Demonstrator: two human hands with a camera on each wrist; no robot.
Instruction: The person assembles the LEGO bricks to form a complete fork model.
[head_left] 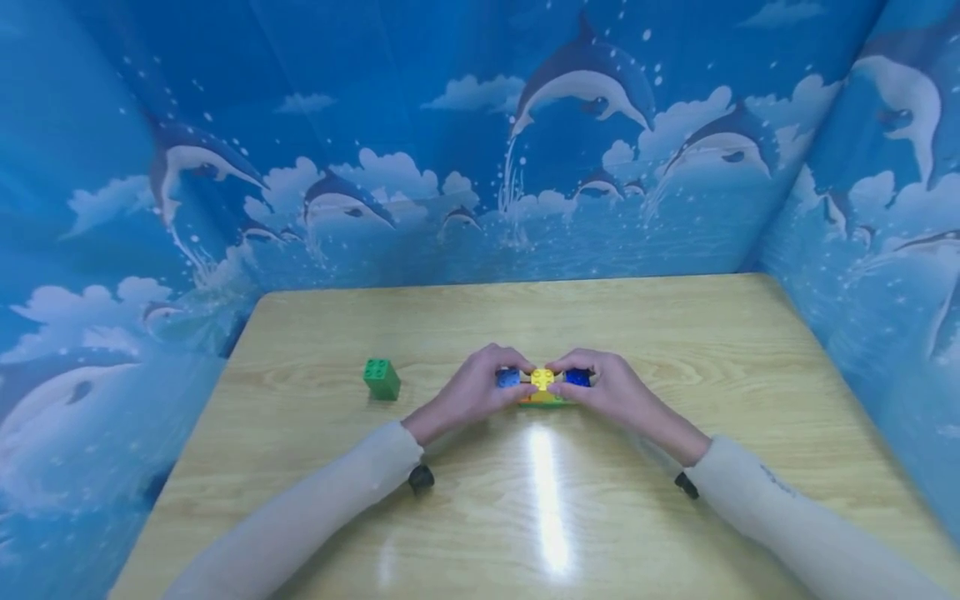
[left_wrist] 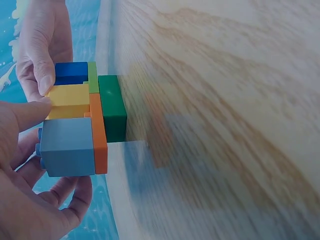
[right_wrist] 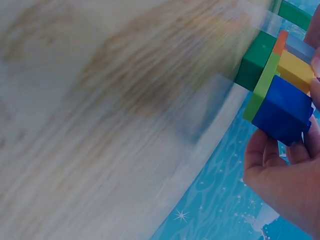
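Note:
Both hands meet at a small assembly of toy building bricks around the middle of the table. A yellow brick [head_left: 542, 379] stands at its centre, and the thumb and fingers of my left hand [head_left: 476, 383] pinch it from the left. From the other side my right hand [head_left: 613, 385] pinches the same yellow brick. A light blue brick [left_wrist: 67, 147] sits on an orange plate [left_wrist: 99, 137], within the left hand's curve. On a lime green plate [right_wrist: 263, 87] is a dark blue brick [right_wrist: 282, 110], beside the right fingers. Beneath both plates lies a green brick [left_wrist: 113, 107].
Apart to the left, a taller green block [head_left: 382, 381] with studs on top stands on the wooden table [head_left: 315, 333]. Dolphin-printed curtains [head_left: 450, 150] surround the table's back and sides. Dark wrist devices [head_left: 422, 478] show under both sleeves.

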